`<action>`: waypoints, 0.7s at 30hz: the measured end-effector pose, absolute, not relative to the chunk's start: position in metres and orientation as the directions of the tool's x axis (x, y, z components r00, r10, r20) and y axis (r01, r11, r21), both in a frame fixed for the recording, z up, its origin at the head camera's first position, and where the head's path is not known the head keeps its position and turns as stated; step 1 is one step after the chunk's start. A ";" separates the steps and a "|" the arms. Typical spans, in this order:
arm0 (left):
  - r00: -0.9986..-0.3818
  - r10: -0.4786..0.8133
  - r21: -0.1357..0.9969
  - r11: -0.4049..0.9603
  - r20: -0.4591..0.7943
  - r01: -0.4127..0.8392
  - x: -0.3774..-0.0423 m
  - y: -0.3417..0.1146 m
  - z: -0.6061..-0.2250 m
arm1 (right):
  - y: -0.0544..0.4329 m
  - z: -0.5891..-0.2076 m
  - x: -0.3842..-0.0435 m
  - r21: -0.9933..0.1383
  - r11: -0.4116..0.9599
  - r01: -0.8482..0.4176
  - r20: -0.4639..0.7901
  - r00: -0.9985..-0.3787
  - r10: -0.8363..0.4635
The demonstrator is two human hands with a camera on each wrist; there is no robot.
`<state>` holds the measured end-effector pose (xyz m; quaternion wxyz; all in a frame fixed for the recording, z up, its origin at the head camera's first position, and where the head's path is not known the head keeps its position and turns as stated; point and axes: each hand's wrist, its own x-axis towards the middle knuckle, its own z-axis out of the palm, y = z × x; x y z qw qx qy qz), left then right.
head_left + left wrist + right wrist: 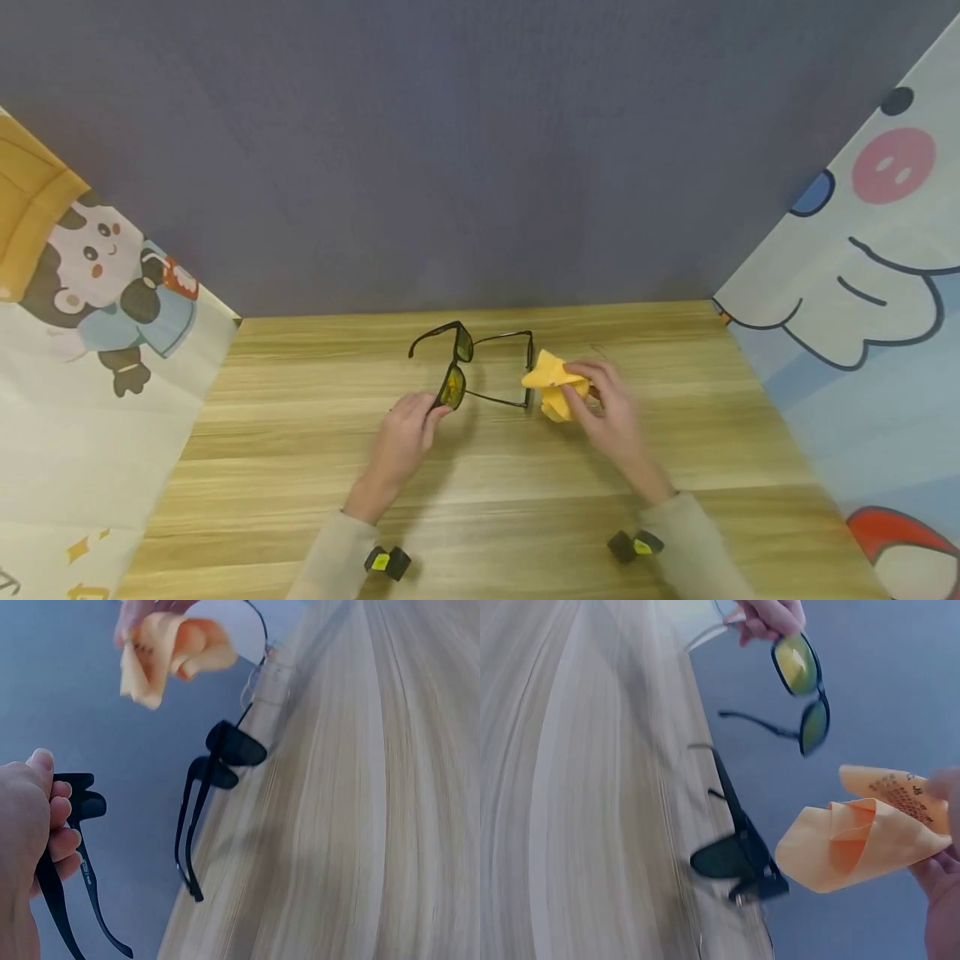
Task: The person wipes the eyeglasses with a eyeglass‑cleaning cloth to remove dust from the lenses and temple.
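Observation:
My left hand grips a pair of black-framed sunglasses at one end, thumb near a lens. These sunglasses are held up off the wooden table, and their lenses look yellow-green in the right wrist view. In my right hand is a crumpled yellow cloth, pinched between thumb and fingers; dark print shows on one fold of the cloth. Between the hands, a second pair of black glasses with dark lenses rests on the table, temples pointing left.
Thin-rimmed clear eyeglasses lie on the table beyond the dark pair, mostly hidden by the right hand and cloth in the head view. A grey wall stands behind the wooden table. Cartoon-printed sheets flank both sides.

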<state>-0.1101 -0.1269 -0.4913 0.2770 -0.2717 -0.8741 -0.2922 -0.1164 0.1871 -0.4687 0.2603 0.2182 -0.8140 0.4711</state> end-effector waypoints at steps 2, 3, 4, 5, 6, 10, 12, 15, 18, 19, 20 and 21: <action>-0.700 0.308 0.371 0.675 0.644 0.638 -0.109 -0.121 -0.491 | 0.178 -0.467 -0.117 -0.683 0.413 -0.602 0.621 -0.777 -0.105; -0.702 0.305 0.377 0.672 0.644 0.638 -0.109 -0.119 -0.491 | 0.174 -0.466 -0.118 -0.684 0.401 -0.609 0.628 -0.772 -0.101; -0.700 0.304 0.377 0.670 0.646 0.639 -0.109 -0.117 -0.492 | 0.171 -0.466 -0.119 -0.683 0.394 -0.616 0.636 -0.766 -0.096; -0.700 0.303 0.379 0.668 0.646 0.640 -0.108 -0.116 -0.492 | 0.168 -0.466 -0.120 -0.682 0.385 -0.622 0.643 -0.760 -0.089; -0.699 0.303 0.381 0.666 0.648 0.641 -0.108 -0.114 -0.492 | 0.164 -0.466 -0.120 -0.677 0.379 -0.630 0.654 -0.752 -0.082; -0.686 0.304 0.376 0.656 0.662 0.654 -0.107 -0.107 -0.493 | 0.152 -0.466 -0.122 -0.683 0.341 -0.646 0.671 -0.739 -0.057; -0.681 0.305 0.377 0.651 0.666 0.659 -0.106 -0.102 -0.492 | 0.146 -0.465 -0.122 -0.687 0.306 -0.659 0.678 -0.733 -0.057; -0.673 0.314 0.370 0.645 0.669 0.669 -0.105 -0.095 -0.491 | 0.135 -0.465 -0.122 -0.692 0.266 -0.671 0.679 -0.730 -0.073; -0.660 0.331 0.363 0.630 0.674 0.686 -0.104 -0.087 -0.489 | 0.125 -0.466 -0.121 -0.683 0.269 -0.679 0.682 -0.724 -0.098; -0.653 0.338 0.357 0.624 0.678 0.695 -0.104 -0.085 -0.489 | 0.122 -0.467 -0.121 -0.680 0.271 -0.682 0.683 -0.723 -0.107; -0.644 0.344 0.353 0.617 0.683 0.704 -0.104 -0.083 -0.488 | 0.119 -0.468 -0.121 -0.676 0.273 -0.684 0.684 -0.721 -0.114; -0.637 0.350 0.352 0.607 0.686 0.713 -0.104 -0.080 -0.488 | 0.117 -0.468 -0.120 -0.666 0.279 -0.692 0.691 -0.713 -0.118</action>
